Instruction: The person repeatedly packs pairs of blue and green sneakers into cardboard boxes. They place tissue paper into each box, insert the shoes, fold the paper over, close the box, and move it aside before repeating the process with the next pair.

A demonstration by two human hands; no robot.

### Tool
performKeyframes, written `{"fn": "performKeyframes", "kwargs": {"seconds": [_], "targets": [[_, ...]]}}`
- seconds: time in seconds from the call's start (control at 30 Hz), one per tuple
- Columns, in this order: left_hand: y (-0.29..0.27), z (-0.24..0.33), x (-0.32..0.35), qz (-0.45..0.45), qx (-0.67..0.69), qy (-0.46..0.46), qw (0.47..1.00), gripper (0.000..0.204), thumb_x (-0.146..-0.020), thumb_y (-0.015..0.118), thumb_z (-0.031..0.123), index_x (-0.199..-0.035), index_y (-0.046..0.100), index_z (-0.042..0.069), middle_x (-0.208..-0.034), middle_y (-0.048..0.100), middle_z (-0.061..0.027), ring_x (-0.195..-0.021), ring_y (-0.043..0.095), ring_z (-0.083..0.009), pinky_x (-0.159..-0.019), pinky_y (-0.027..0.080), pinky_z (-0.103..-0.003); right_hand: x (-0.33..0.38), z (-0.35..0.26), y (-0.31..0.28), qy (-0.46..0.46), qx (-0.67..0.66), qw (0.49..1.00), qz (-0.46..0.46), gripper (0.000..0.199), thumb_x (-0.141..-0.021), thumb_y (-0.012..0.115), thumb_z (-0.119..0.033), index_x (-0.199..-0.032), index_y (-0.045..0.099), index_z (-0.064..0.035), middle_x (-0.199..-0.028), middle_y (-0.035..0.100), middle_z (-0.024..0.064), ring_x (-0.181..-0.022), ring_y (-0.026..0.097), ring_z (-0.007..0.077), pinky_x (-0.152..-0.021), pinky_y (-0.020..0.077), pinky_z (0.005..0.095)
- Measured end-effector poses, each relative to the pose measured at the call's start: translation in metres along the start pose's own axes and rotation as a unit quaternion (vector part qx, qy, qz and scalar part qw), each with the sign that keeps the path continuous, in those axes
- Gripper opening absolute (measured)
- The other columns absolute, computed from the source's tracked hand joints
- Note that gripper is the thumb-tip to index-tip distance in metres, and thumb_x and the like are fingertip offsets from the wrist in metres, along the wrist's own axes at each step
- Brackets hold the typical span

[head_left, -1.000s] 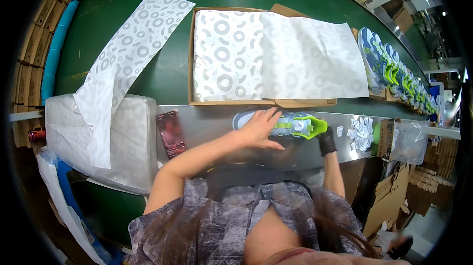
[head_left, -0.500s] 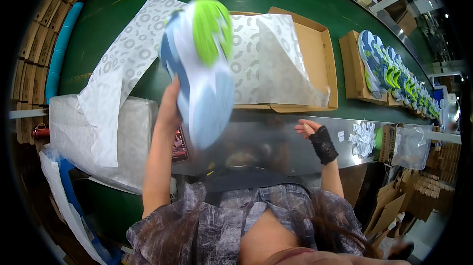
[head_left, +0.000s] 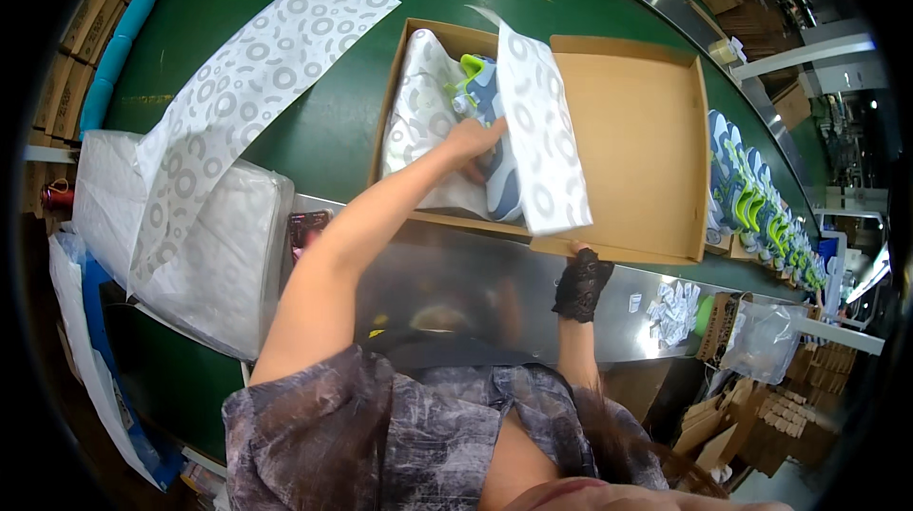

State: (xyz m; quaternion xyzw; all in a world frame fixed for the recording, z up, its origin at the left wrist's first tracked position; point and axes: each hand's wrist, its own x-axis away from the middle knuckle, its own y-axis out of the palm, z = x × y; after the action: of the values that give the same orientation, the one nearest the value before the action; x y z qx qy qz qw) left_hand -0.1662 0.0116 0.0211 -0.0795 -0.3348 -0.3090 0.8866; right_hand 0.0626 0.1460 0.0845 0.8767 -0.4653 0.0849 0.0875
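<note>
A blue running shoe [head_left: 483, 83] with a neon green collar lies on its side in an opened cardboard shoebox [head_left: 637, 145]. My left hand [head_left: 473, 145] reaches over the box's left half, its thumb and fingers closed about the middle of the shoe. Patterned tissue paper [head_left: 418, 97] lines the box to the left of the shoe. Another flap of that paper [head_left: 544, 140] stands up on the shoe's right and hides part of it. At the box's front edge is my right hand [head_left: 578, 278], in a black lace wrist cover; most of its fingers are hidden.
A patterned tissue sheet [head_left: 257, 83] drapes over a plastic-wrapped stack [head_left: 228, 245] on the left. A phone-like device [head_left: 309, 226] lies beside it. Several similar shoes [head_left: 751, 197] stand in a row at right. Small white slips [head_left: 673, 311] lie on the metal edge [head_left: 447, 288].
My left hand has brought the shoe down and rightward into the box. My right hand has come up against the box's front edge. The right paper flap now stands raised.
</note>
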Motion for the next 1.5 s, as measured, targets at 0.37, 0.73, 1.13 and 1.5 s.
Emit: {"fn": "performKeyframes", "kwargs": {"seconds": [0.37, 0.73, 1.13, 1.5], "targets": [[-0.061, -0.022, 0.113, 0.298, 0.178, 0.189, 0.918, 0.044, -0.089, 0.042, 0.037, -0.106, 0.050, -0.003, -0.091, 0.059, -0.0108, -0.076, 0.056, -0.0184, -0.070, 0.045, -0.032, -0.006, 0.033, 0.053, -0.499, 0.618, 0.584, -0.169, 0.062, -0.062, 0.053, 0.000, -0.120, 0.048, -0.0218, -0.132, 0.034, 0.0200, -0.120, 0.034, 0.0330, -0.089, 0.0244, 0.0539], [-0.066, -0.039, 0.072, 0.278, -0.042, 0.185, 0.942, 0.059, -0.079, 0.043, 0.049, -0.087, 0.059, -0.007, -0.081, 0.062, -0.0221, -0.079, 0.061, -0.0316, -0.070, 0.046, -0.037, -0.014, 0.014, 0.056, -0.480, 0.597, 0.585, -0.265, 0.069, -0.063, 0.046, 0.007, -0.125, 0.045, -0.0239, -0.130, 0.037, 0.0176, -0.118, 0.037, 0.0341, -0.094, 0.0265, 0.0505], [0.022, 0.006, 0.079, 0.212, -0.093, 0.132, 0.964, 0.062, -0.079, 0.042, 0.050, -0.091, 0.060, -0.008, -0.093, 0.060, -0.0253, -0.091, 0.058, -0.0344, -0.080, 0.045, -0.038, -0.004, -0.013, -0.026, -0.390, 0.603, 0.646, -0.257, 0.071, -0.062, 0.042, 0.011, -0.127, 0.042, -0.0153, -0.128, 0.039, 0.0214, -0.119, 0.036, 0.0362, -0.098, 0.0290, 0.0406], [0.074, -0.037, 0.085, 0.217, -0.020, 0.197, 0.956, 0.056, -0.082, 0.048, 0.045, -0.093, 0.047, -0.010, -0.092, 0.056, -0.0281, -0.088, 0.055, -0.0383, -0.076, 0.043, -0.042, 0.050, -0.023, -0.016, -0.398, 0.679, 0.569, -0.238, 0.069, -0.062, 0.070, -0.021, -0.125, 0.042, -0.0135, -0.129, 0.036, 0.0216, -0.120, 0.033, 0.0384, -0.087, 0.0310, 0.0510]]}}
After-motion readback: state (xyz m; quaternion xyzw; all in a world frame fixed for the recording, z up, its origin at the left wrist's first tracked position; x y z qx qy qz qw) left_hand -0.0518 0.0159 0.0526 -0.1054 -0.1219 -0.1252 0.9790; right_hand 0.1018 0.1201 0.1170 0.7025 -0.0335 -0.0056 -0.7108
